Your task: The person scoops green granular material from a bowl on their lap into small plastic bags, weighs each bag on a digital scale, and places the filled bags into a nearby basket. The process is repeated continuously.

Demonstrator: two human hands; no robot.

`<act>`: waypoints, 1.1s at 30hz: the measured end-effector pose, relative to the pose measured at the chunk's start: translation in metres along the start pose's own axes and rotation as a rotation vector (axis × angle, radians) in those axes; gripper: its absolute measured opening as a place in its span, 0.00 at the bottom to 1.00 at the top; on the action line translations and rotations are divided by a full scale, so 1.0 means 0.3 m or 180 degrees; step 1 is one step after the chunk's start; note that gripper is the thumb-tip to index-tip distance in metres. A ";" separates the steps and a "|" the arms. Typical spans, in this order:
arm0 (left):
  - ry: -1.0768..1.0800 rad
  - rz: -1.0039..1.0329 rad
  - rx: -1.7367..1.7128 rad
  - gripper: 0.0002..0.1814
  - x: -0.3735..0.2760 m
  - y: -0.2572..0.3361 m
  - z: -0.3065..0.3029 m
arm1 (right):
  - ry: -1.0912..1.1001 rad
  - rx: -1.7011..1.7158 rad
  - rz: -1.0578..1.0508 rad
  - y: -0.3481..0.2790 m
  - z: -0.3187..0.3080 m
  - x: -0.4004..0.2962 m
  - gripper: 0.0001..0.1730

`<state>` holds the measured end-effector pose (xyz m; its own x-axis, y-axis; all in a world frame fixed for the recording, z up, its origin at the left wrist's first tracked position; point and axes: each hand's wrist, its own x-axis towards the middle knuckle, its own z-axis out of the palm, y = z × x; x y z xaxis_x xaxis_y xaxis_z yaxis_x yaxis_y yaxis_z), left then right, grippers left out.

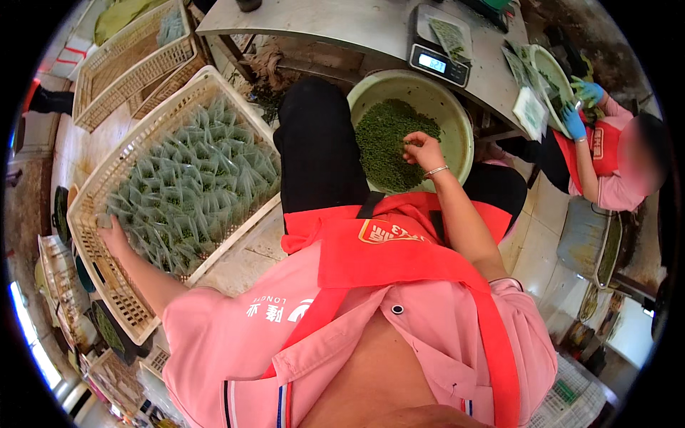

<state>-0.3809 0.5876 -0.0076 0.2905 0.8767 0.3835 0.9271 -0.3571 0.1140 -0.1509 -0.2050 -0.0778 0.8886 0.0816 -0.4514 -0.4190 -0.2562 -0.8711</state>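
My left hand (112,235) is down in a cream plastic crate (235,250), at the edge of many upright clear bags (187,182) that hold green bits. It touches a bag at the left end of the rows; whether it grips that bag cannot be told. My right hand (423,151), with a bracelet at the wrist, is over a round pale-green basin (461,123) between my legs. Its fingers are curled near the heap of small green pieces, which look like peppercorns or berries (388,144); anything pinched in them is too small to tell.
A metal table (321,18) stands beyond the basin, bearing a lit digital scale (440,65) with a filled bag (449,37) on it. At right a co-worker in blue gloves (574,120) handles another basin (551,75). More plastic crates (134,69) stand at upper left.
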 end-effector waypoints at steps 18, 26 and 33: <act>-0.0853 0.4471 -0.3676 0.18 -1.232 1.540 -0.534 | 0.1836 -0.2934 -0.1419 -0.529 -0.188 0.253 0.31; -0.2458 0.4285 -0.3610 0.14 -1.468 1.594 -0.457 | 0.2032 -0.2175 -0.2450 -0.403 -0.241 0.323 0.16; -0.4235 0.3616 -0.3467 0.25 -1.548 1.604 -0.416 | 0.0335 0.0790 -0.0551 -0.315 -0.124 0.072 0.09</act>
<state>-0.0993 -0.0316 -0.0165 0.9322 -0.3599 -0.0396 -0.0981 -0.3564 0.9292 -0.0850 -0.2149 0.0020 0.9596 0.0000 -0.2813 -0.2813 -0.0033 -0.9596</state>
